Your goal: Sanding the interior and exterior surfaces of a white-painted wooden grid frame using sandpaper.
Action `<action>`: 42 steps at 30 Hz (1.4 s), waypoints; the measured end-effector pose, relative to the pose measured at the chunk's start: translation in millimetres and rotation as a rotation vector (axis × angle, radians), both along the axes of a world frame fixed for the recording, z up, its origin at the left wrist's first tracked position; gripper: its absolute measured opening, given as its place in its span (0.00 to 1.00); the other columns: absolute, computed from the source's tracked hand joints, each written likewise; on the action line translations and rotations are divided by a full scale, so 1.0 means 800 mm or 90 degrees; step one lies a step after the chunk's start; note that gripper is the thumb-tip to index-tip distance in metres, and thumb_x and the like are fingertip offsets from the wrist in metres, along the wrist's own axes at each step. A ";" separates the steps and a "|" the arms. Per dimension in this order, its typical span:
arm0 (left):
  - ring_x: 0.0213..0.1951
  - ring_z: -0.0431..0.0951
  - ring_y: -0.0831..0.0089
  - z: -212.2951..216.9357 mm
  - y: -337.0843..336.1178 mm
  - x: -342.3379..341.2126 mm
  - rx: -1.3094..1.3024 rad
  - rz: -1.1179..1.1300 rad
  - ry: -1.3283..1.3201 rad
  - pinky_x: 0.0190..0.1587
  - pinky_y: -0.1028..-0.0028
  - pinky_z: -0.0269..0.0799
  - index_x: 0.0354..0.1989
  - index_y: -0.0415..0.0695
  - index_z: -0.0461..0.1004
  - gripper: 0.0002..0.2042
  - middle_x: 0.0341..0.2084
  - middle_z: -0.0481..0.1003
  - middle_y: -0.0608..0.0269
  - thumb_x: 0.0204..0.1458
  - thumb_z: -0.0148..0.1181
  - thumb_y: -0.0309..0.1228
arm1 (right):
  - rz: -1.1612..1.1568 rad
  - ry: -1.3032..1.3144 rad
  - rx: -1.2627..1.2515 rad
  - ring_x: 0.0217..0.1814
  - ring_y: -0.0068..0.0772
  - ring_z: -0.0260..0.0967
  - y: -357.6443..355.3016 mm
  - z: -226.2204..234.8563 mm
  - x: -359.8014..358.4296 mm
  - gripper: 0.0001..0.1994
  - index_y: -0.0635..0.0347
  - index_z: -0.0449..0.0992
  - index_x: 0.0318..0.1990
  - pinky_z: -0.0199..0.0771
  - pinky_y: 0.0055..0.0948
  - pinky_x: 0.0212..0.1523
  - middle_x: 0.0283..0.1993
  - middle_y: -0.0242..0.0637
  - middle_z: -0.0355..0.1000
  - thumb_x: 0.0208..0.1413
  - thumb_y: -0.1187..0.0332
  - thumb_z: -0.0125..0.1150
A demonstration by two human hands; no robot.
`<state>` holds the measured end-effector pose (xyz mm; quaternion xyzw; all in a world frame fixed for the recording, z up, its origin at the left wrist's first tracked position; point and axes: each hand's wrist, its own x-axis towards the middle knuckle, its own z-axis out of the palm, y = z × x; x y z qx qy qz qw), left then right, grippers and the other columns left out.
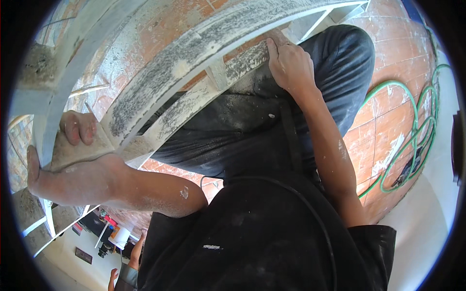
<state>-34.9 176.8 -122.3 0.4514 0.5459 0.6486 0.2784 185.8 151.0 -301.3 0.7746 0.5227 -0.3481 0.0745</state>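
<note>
Head view looks down on a dusty white metal grille frame (194, 48), its curved bars crossing the upper left over a red tiled floor (383, 111). Left hand (63, 160) wraps a grey sanding block (80, 145) pressed to the lower bar, fingers (77, 127) curled tight over its top edge. Right hand (291, 65) rests on the bar's far end, fingers together, forefinger laid along the metal. A green hose (412, 126) lies coiled on the tiles at right. Below left stands a small white bucket (120, 236); its contents cannot be seen.
</note>
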 end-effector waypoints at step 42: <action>0.15 0.54 0.76 -0.001 -0.014 0.013 0.029 0.049 0.011 0.18 0.79 0.47 0.23 0.39 0.63 0.19 0.12 0.53 0.62 0.45 0.46 0.46 | -0.032 0.090 0.533 0.26 0.48 0.74 -0.066 -0.026 -0.036 0.22 0.51 0.61 0.61 0.74 0.40 0.24 0.53 0.42 0.70 0.59 0.65 0.48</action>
